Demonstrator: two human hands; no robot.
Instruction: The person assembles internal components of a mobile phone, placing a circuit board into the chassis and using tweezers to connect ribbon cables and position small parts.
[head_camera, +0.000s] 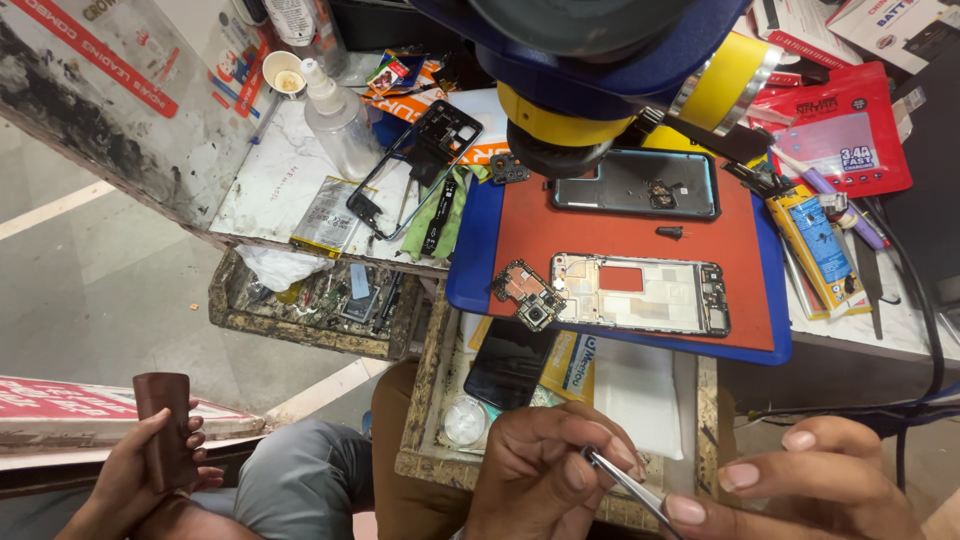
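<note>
Meanwhile: left hand (545, 465) and right hand (800, 480) both pinch tweezers (625, 487), fingers closed on them, below red mat (620, 240). Opened phone frame (640, 293) on mat, circuit board (528, 295) already out beside it; back cover (635, 184) off, reassembly undone.

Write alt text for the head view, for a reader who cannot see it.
A person's left hand and right hand meet over metal tweezers below a red work mat holding an opened phone frame, a loose circuit board and a dark back cover. At lower left, another person's hand holds a brown case.
</note>
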